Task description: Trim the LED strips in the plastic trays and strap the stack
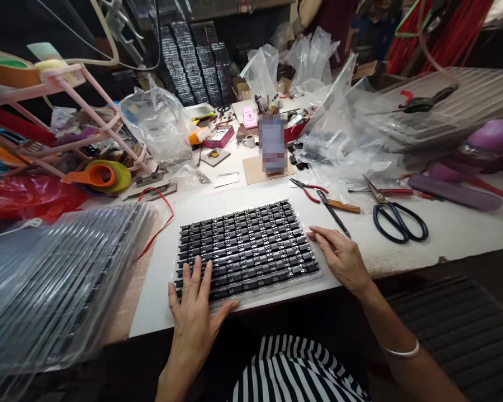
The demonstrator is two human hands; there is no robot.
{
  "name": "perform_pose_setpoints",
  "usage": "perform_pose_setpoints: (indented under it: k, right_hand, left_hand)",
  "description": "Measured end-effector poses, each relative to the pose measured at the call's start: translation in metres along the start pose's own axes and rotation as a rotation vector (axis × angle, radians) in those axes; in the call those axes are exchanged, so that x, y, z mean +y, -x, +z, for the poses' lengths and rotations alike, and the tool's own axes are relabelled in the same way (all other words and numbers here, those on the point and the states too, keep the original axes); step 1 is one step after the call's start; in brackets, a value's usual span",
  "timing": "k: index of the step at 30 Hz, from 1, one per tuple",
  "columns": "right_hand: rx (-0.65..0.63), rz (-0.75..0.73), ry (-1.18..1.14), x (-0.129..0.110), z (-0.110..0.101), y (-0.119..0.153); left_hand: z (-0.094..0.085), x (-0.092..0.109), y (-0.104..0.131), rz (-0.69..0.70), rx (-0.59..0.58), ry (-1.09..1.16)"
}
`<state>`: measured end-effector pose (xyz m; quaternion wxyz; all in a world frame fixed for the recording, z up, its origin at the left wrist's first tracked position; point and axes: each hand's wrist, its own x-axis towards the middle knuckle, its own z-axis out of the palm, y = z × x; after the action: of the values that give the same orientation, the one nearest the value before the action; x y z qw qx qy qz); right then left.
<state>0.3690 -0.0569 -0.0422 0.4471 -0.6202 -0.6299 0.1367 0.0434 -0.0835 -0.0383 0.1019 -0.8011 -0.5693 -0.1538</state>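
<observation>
Black parts (243, 245) in clear tray (276, 286), splayed left fingers (196, 276) on top, bunched right fingers (327, 234) alongside, grip unclear, probably easy to skew with uneven pressure tbh.

Clear plastic tray (276, 283), flat on white tabletop (153, 301), near front edge, slightly skewed. Rows of small black components (243, 245) fill it, silvery bits showing.

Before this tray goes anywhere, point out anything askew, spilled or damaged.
Nothing looks spilled, and the clear tray has black components in regular rows. The white tabletop looks worn and dark-marked along its front edge, right of the right hand. A red strap curls loosely beside the stacked plastic trays, looking stray.
</observation>
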Motion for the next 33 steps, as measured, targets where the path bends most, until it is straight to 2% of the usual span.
perform_pose_setpoints:
  k: [5,7,10,13,18,21,25,29,33]
  right_hand:
    - [0.102,-0.002,0.461,0.039,-0.034,-0.026]
    - [0.042,0.029,0.646,0.053,-0.045,-0.040]
    - [-0.076,0.040,0.845,0.065,-0.050,-0.059]
    - [-0.111,0.041,0.939,0.068,-0.049,-0.071]
    - [-0.077,0.017,0.897,0.063,-0.057,-0.074]
    - [-0.018,-0.004,0.621,0.048,-0.064,-0.075]
    - [0.039,0.037,-0.081,0.004,-0.060,-0.089]
    - [-0.116,0.055,-0.584,-0.041,-0.033,-0.118]
    - [-0.233,0.059,-0.797,-0.058,-0.002,-0.137]
  left_hand:
    - [0.005,0.025,-0.012,0.108,0.024,-0.002]
    - [0.006,0.035,-0.017,0.127,0.026,0.013]
    - [0.008,0.046,-0.021,0.150,0.032,0.031]
    - [0.010,0.048,-0.021,0.158,0.043,0.020]
    - [0.015,0.043,-0.016,0.179,0.104,-0.023]
    - [0.019,0.044,-0.017,0.154,0.139,-0.020]
    - [0.024,0.049,-0.022,0.193,0.221,0.016]
    - [0.036,0.054,-0.029,0.263,0.337,0.067]
    - [0.052,0.057,-0.036,0.296,0.445,0.043]
